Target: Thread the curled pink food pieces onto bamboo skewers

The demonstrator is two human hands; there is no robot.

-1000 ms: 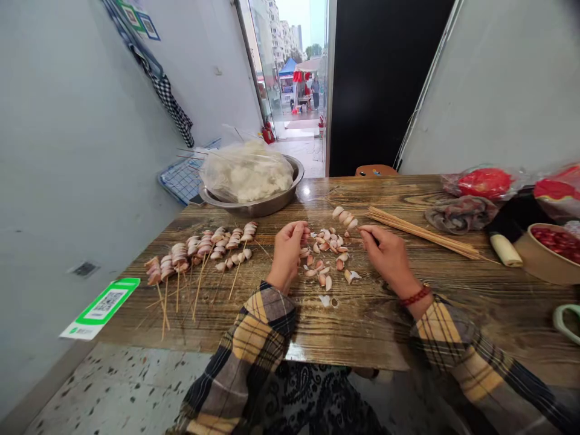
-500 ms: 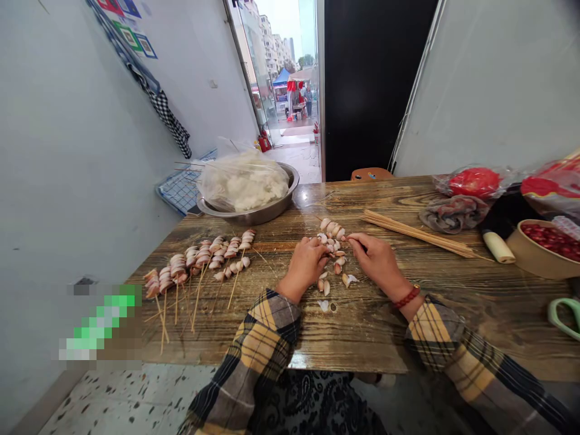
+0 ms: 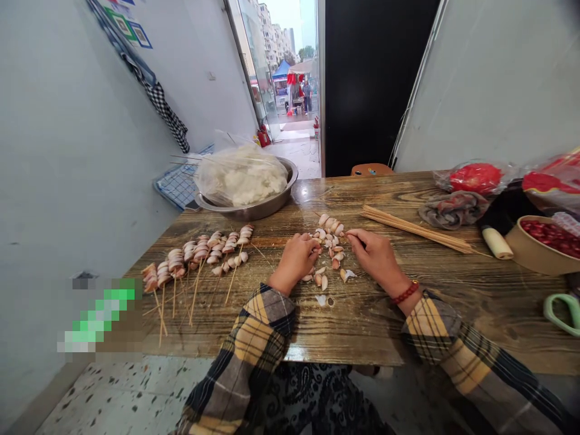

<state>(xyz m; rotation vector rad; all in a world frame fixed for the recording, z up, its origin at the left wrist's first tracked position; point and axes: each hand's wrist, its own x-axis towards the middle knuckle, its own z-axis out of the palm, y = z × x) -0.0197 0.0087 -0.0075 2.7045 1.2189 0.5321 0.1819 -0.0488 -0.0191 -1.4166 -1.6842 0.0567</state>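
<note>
Head view, angled down over the table (image 3: 353, 326): the garlic skewer (image 3: 331, 224) was held at a slant by the far edge of the loose cloves (image 3: 336, 258), several cloves threaded close together and its thin tip jutting out beyond them. My right hand (image 3: 377, 254) pinched its near end between thumb and forefinger; my left hand (image 3: 296, 257) was curled low over the left side of the pile, though whether its fingers gripped a clove I could not tell. By my judgement the skewer was light, its stick stiff but slender enough to snap under sideways force. The cloves looked firm and smooth, likely to slip, and apt to split if squeezed hard. The soundest hold seemed the stick's bare end, which also showed below the loaded skewers (image 3: 194, 249) to the left.
</note>
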